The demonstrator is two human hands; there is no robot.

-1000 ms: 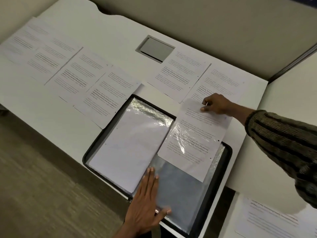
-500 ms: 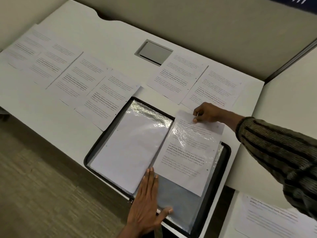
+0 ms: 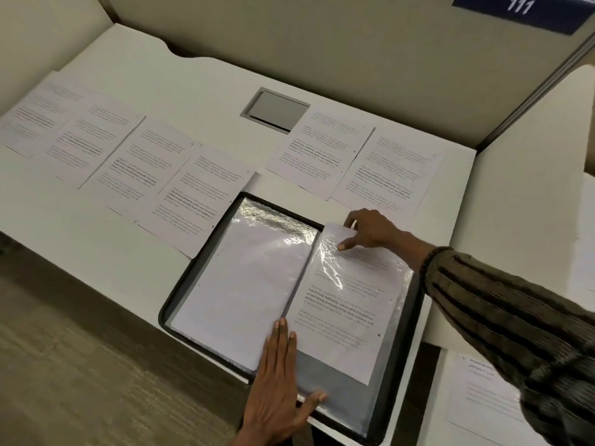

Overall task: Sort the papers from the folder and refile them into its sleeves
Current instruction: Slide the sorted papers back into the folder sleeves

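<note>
A black folder [image 3: 174, 300] lies open at the desk's front edge, with clear plastic sleeves on both sides. The left sleeve [image 3: 244, 284] holds a blank-looking white sheet. A printed sheet [image 3: 341, 320] sits most of the way inside the right sleeve, its top corner still sticking out. My right hand [image 3: 370, 231] pinches that top edge, index finger pressing on the plastic. My left hand [image 3: 278, 381] lies flat with straight fingers on the folder's lower middle, holding the sleeve down.
Several printed pages [image 3: 199, 194] lie in a row across the white desk [image 3: 193, 85], two more [image 3: 389, 169] behind the folder. A grey cable hatch [image 3: 277, 109] sits at the back. Another page [image 3: 483, 394] lies on the adjoining desk at right. Partition walls enclose the desk.
My right hand has pushed the printed sheet down toward me, deeper into the right sleeve. The left hand has stayed flat on the folder.
</note>
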